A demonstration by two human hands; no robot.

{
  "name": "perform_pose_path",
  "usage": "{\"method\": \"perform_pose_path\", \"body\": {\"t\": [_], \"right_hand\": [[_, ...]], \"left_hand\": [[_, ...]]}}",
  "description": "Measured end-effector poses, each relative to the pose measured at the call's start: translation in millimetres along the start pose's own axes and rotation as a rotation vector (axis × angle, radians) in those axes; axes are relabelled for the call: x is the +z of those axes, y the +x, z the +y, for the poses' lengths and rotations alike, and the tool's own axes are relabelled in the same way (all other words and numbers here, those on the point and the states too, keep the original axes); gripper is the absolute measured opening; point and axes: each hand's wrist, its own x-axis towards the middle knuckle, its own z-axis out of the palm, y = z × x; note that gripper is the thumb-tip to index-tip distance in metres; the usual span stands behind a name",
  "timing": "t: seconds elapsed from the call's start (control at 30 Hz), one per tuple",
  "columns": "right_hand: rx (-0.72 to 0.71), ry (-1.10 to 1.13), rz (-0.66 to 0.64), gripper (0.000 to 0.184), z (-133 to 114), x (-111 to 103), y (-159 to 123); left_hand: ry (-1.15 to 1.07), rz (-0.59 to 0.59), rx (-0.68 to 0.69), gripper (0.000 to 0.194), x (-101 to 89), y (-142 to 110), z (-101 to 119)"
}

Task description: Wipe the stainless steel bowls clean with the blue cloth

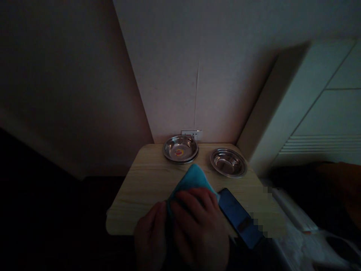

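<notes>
A teal cloth (194,177) rises in a pointed fold in front of me, over the near middle of the table. My right hand (200,226) is closed over the cloth with its fingers bent across it. On the left, my left hand (150,231) is closed too, its thumb and fingertips pinched at the cloth's left edge. Whether something lies inside the cloth is hidden by my hands. Dim light and some blur soften the fingers.
Shiny metal bowls (181,149) are stacked at the back of the wooden table (138,188), beneath a wall socket (194,133). Another metal bowl (228,163) sits at the back right. A dark phone (239,218) lies by my right hand. White panelling (324,101) stands right.
</notes>
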Motion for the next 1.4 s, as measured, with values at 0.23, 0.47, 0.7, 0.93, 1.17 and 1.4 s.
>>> {"method": "perform_pose_path", "body": {"t": [0.23, 0.47, 0.7, 0.93, 1.17, 1.4], "right_hand": [[0.153, 0.122, 0.024, 0.023, 14, 7, 2], [0.247, 0.175, 0.109, 0.024, 28, 11, -29], [0.465, 0.249, 0.156, 0.034, 54, 24, -80], [0.504, 0.189, 0.124, 0.040, 73, 33, -105], [0.457, 0.270, 0.144, 0.042, 69, 35, -94], [0.260, 0.107, 0.046, 0.032, 42, 9, -65]], "left_hand": [[0.039, -0.015, 0.082, 0.036, -3.9, -1, 0], [0.161, -0.148, 0.350, 0.033, -2.1, -9, -6], [0.233, -0.314, 0.784, 0.018, 14.6, -8, -2], [0.264, -0.350, 0.873, 0.014, 28.6, -9, -2], [0.275, -0.337, 0.802, 0.018, 22.1, -6, -3], [0.261, -0.225, 0.574, 0.024, 12.3, -6, 4]]}}
